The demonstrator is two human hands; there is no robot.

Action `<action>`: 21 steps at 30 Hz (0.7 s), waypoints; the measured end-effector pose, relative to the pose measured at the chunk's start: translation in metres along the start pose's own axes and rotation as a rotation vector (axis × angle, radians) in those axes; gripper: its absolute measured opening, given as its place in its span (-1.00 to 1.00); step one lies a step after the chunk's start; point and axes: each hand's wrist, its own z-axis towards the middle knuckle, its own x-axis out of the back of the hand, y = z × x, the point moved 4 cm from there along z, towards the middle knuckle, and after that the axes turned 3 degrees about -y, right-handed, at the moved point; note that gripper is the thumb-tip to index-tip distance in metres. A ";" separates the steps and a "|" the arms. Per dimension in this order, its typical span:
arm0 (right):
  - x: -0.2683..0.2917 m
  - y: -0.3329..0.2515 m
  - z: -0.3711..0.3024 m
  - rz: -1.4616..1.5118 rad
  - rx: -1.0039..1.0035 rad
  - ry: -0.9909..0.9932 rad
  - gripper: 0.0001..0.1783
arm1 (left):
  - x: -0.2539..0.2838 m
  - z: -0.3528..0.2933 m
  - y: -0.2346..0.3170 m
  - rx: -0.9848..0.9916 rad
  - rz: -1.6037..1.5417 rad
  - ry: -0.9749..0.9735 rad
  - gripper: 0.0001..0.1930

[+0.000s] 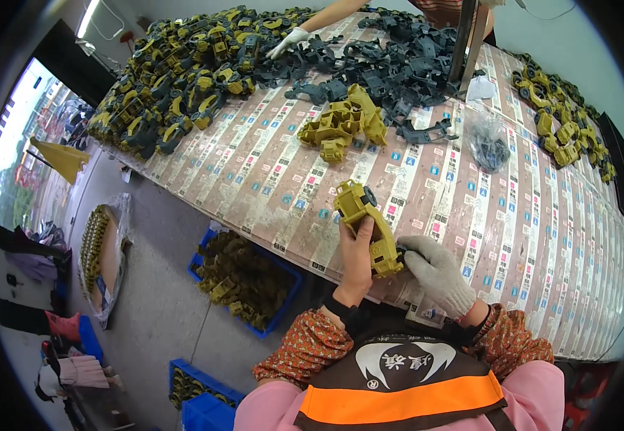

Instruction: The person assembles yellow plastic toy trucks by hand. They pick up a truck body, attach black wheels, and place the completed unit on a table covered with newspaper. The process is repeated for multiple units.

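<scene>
Bare, with a dark band at the wrist, my left hand [357, 258] is closed around the middle of a yellow toy truck [382, 250]. The truck is held tilted just above the table's near edge, and a black wheel [369, 195] shows at its far end. On my right hand [436, 273] is a pale knit glove. Its fingers close on a small black part, seemingly a wheel, at the truck's near end; the fingertips partly hide it. Beyond the truck, several yellow toy truck bodies [344, 122] lie in a small heap.
The table [269, 194] carries piles of yellow-and-dark toy vehicles [182, 79] and dark chassis parts [405, 65]. A clear plastic bag [488, 144] lies right of centre, near a post [463, 50]. Across the table a co-worker's gloved hand [287, 43] touches the pile. Blue crates [258, 332] stand on the floor.
</scene>
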 end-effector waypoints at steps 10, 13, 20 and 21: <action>0.000 -0.002 -0.001 -0.033 0.051 0.087 -0.65 | -0.008 -0.004 0.006 -0.018 0.001 0.016 -0.58; 0.001 -0.004 -0.004 -0.032 0.081 0.106 -0.63 | -0.008 -0.004 0.004 -0.031 0.036 0.042 -0.58; -0.002 -0.006 -0.016 -0.118 0.178 0.157 -0.63 | -0.007 -0.003 0.001 -0.080 0.042 0.044 -0.54; -0.002 -0.005 -0.017 -0.128 0.179 0.161 -0.63 | -0.007 -0.005 0.001 -0.082 0.043 0.047 -0.53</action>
